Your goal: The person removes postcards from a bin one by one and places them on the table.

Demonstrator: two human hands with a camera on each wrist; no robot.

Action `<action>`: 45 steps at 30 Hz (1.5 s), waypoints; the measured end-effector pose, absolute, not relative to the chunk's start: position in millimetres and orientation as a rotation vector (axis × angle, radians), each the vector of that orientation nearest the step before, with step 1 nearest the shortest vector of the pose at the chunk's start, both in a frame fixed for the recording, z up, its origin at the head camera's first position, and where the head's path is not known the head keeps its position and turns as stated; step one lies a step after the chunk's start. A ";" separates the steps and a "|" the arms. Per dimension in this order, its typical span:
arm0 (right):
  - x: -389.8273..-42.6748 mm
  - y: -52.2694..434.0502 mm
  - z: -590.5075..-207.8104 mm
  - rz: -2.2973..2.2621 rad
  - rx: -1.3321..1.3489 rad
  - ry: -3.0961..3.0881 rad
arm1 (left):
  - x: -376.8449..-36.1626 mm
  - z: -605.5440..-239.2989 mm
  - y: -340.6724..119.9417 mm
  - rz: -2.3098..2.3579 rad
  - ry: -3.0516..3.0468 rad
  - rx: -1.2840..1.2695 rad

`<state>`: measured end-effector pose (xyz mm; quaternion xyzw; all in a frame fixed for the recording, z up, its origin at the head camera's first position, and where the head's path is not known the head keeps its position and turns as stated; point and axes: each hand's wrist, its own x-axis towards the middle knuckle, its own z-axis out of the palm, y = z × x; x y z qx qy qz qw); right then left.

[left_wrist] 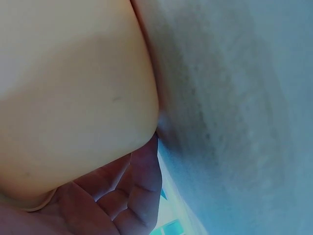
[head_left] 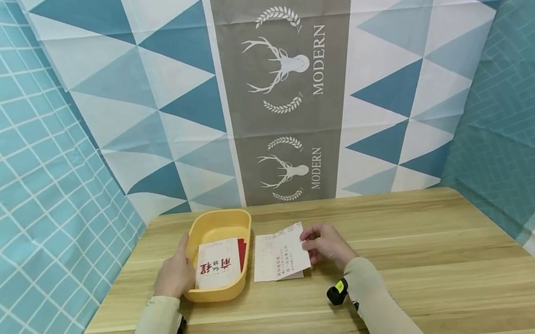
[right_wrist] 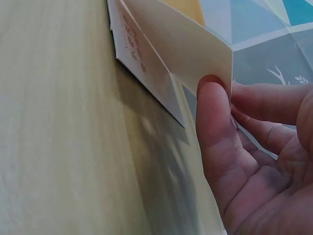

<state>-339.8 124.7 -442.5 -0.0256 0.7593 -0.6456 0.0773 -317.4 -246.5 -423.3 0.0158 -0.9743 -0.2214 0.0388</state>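
My right hand [head_left: 326, 245] pinches the edge of a white card [head_left: 291, 251] with red print between thumb and fingers. The card stands tilted over a second white leaf [head_left: 262, 261] lying on the table; I cannot tell whether the two are joined at a fold. In the right wrist view, the thumb [right_wrist: 212, 127] presses on the raised card's near face. My left hand [head_left: 175, 272] holds the left rim of a yellow plastic basin [head_left: 223, 218]. Inside the basin lies a white card [head_left: 217, 264] with large red characters, over something red [head_left: 242, 252].
The wood-grain table [head_left: 443, 268] extends to the right and in front of the hands. A patterned cloth [head_left: 289, 102] with deer heads hangs behind it, and a blue tile-patterned sheet [head_left: 11, 184] hangs on the left.
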 end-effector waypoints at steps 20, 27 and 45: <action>-341.4 125.4 -452.1 -1.768 -0.062 2.442 | -318.6 -423.3 -246.3 -0.680 -2.992 0.056; -340.6 125.2 -451.2 -1.720 -0.055 2.496 | -317.2 -422.9 -246.4 -0.666 -2.973 0.032; -339.1 122.5 -454.2 -1.623 -0.037 2.580 | -317.9 -423.6 -246.8 -0.652 -2.988 0.047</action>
